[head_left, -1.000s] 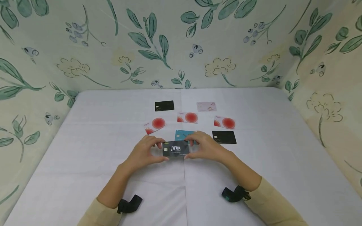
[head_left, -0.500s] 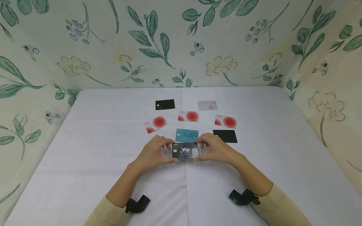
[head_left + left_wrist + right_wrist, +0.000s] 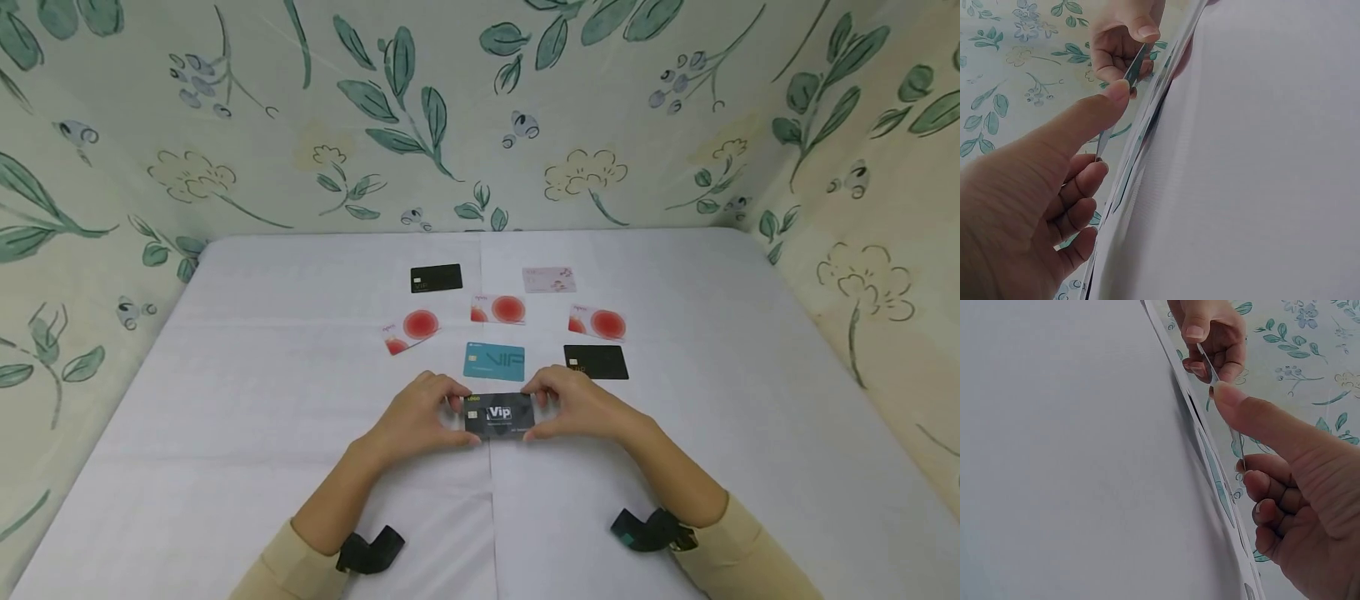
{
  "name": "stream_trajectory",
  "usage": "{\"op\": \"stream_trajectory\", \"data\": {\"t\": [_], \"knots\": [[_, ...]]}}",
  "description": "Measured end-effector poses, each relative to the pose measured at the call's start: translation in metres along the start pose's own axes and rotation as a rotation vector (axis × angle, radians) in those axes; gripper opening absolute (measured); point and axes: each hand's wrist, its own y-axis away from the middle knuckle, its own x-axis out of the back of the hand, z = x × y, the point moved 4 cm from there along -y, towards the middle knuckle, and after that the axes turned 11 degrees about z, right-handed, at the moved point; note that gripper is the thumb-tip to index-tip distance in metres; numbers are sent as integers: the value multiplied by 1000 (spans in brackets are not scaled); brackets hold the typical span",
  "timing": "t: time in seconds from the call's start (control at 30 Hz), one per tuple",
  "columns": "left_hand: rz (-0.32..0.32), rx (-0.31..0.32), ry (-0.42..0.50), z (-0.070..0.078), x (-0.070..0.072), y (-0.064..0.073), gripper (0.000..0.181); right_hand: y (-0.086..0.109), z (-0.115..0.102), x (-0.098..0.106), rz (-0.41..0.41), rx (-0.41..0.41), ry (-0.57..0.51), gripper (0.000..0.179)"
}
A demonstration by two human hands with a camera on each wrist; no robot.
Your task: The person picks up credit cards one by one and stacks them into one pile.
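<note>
Grey Vip card [image 3: 498,416] held up off white cloth [image 3: 225,375]

We saw the L hand [image 3: 420,410] pinch the card's L end, thumb on the near edge, fingertip on the far edge; its other fingers curled loosely, per L wrist cam. We saw the R hand [image 3: 581,407] do likewise at the R end, so both grips were narrow, only about the card's short side apart. The card was approx. central, over the cloth's mid crease, w/ its printed face toward the head cam: yellow "LOGO" in the far L corner, chip below, white "Vip" mid. Both wrist cams gave us it nearly edge-on.

Just beyond, we had a blue VIP card [image 3: 495,362] flat on the cloth. To its R, a near black card [image 3: 600,362] was partly hidden by the R hand. Further back we counted 3 w/ red circles: L red card [image 3: 412,332], mid red card [image 3: 498,309], R red card [image 3: 597,323]. Farthest from us: far black card [image 3: 437,278] on the L, pale pink card [image 3: 549,280] on the R. Behind all that we noted a leaf-print backdrop [image 3: 480,125].
</note>
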Motion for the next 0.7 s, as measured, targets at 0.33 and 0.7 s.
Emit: {"op": "stream_trajectory", "data": {"t": [0.33, 0.7], "knots": [[-27, 2, -27, -6, -7, 0, 52, -2, 6, -4, -43, -3, 4, 54], [-28, -35, -57, -17, -18, 1, 56, -3, 13, -12, -32, 31, 6, 55]]}}
